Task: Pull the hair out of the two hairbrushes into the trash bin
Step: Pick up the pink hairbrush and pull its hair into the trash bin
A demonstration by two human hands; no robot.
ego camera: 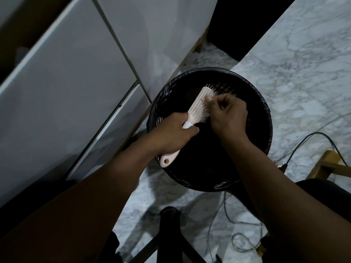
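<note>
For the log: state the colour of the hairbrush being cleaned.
Pale pink hairbrush with white bristles, seen in the head view.

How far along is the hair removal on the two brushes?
Nothing looks finished. In hand: the left hand holds the pink hairbrush over the trash bin, and the right hand pinches at its bristles. The second brush is not in view; it probably remains.

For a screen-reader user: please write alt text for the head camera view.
Seen from above, a left hand holds a pale pink hairbrush by its handle over a black-lined trash bin, while the right hand pinches at the bristles near the brush tip. The bin stands on a marble floor beside white cabinets.
</note>
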